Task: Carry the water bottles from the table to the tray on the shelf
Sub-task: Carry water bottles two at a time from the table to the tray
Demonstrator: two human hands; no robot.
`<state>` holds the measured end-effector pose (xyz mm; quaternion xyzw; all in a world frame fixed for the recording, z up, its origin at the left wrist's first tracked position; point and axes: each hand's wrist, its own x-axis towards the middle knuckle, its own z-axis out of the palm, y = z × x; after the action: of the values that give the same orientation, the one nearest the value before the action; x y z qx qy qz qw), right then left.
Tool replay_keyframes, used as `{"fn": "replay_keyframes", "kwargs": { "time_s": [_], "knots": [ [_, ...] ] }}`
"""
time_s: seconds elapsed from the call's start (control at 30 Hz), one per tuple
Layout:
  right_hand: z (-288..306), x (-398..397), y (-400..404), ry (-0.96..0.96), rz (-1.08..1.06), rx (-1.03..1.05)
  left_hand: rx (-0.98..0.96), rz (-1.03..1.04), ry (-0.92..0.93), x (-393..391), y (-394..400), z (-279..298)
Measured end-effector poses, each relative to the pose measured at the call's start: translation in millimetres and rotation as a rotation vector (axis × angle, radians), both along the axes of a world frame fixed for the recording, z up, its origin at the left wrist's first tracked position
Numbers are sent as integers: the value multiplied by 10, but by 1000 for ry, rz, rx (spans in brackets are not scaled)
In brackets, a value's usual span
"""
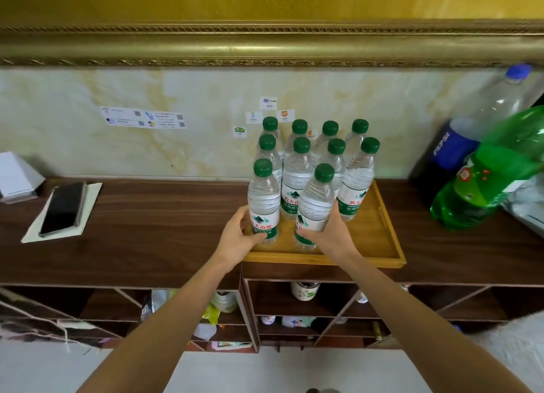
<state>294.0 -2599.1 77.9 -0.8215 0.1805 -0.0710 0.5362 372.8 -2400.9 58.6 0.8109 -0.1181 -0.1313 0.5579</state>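
Setting two water bottles down at the tray's [391, 247] front row, one per hand. Left hand [237, 239] fingers wrapped closed around the left bottle [264, 204] at its label; right hand [331, 230] fingers closed round the right bottle [315, 207], which tilts toward 11 o'clock, base looks not yet flat. Low grips likely for control while seating the bases. Eight more green-capped bottles [297, 169] stand packed behind at 12 o'clock, filling the tray back to front. Tray sits on the shelf top [153, 216]. Labels read 农夫山泉. At 3 o'clock: Pepsi bottle [453, 151], green soda bottle [485, 183]. Phone [63, 208] at 9 o'clock.
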Motion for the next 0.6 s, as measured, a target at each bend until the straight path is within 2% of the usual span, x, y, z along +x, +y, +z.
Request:
{"fn": "replay_keyframes", "kwargs": {
  "time_s": [0.1, 0.33, 0.6],
  "knots": [
    [-109, -52, 5, 78, -6, -97, 26, 25, -7, 37, 3, -63],
    [-116, 60, 164, 101, -50, -73, 54, -6, -25, 140, -21, -80],
    [-110, 183, 187, 108, -24, -145, 106, -42, -90, 178, -38, -87]
  ]
}}
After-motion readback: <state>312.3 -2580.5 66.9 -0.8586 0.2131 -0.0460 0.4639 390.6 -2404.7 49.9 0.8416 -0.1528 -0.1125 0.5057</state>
